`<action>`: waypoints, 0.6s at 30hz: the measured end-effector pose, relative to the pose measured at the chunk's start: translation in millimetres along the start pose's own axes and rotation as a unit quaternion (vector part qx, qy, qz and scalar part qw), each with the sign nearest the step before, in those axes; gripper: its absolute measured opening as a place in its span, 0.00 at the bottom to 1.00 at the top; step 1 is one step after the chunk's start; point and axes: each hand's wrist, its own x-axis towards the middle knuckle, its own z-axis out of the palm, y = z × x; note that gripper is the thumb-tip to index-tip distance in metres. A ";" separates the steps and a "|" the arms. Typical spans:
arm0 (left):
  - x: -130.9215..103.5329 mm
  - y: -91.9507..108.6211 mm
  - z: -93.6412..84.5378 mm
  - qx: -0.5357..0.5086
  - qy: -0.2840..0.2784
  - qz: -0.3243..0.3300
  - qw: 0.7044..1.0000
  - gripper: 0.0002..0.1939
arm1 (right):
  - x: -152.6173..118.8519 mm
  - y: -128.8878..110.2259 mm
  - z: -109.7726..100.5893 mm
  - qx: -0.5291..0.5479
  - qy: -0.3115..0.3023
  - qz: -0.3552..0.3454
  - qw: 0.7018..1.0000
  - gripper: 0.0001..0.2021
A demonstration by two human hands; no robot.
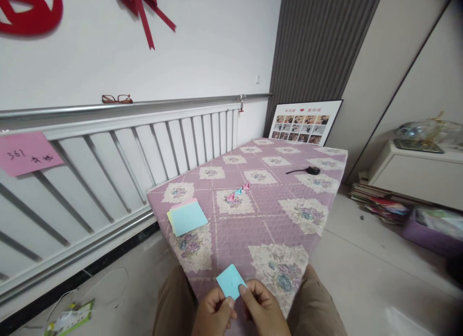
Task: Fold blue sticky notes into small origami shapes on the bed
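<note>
Both hands were found at the near end of the counter [233, 239], thumbs uppermost, low in the head view. The left hand [213, 313] pinched the lower left edge of a light blue paper square [230, 279] between thumb and fingers. The right hand [263, 308] gripped the same sheet at its lower right side, thumb pressed flat on its face. The sheet was turned cornerwise and bore a faint crease near its middle.

Beyond the hands, toward the left edge of the counter, lay a stack of paper [188, 218], light blue on top, with yellow and pink edges showing beneath. Near the middle stood three small folded pieces in a slanting row: a near pink piece [230, 197], a blue piece [238, 191] and a far pink piece [246, 186]. Their exact shape was too small to tell. A black long-handled object [313, 170] lay farther off, near the right edge.

Alongside, on the left, was a white radiator [108, 126] carrying a pink note [29, 153] with handwriting. Eyeglasses [123, 101] rested at the pipe [181, 101] above it. A photo board [304, 121] leaned past the far end. A purple bin [423, 232] stood on the floor at right.
</note>
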 end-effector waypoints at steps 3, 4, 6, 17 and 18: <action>0.1 -1.3 0.1 -0.010 -0.005 0.003 1.000 0.23 | -0.5 1.7 -2.2 0.001 0.021 0.003 1.000 0.24; 0.1 -1.5 0.3 -0.013 -0.007 0.005 1.000 0.23 | -0.8 1.7 -2.7 0.005 0.022 0.007 1.000 0.25; 0.0 -1.8 0.4 -0.016 -0.009 0.002 1.000 0.23 | -1.2 0.9 -3.0 0.015 0.017 0.018 1.000 0.25; 1.1 -7.6 -3.5 0.099 -0.077 -0.007 0.992 0.12 | 1.8 -5.7 -1.3 0.020 0.001 0.012 1.000 0.22; 1.5 -6.3 -4.2 0.100 -0.085 0.012 0.991 0.11 | 1.4 -6.4 -1.6 0.014 0.006 0.007 1.000 0.22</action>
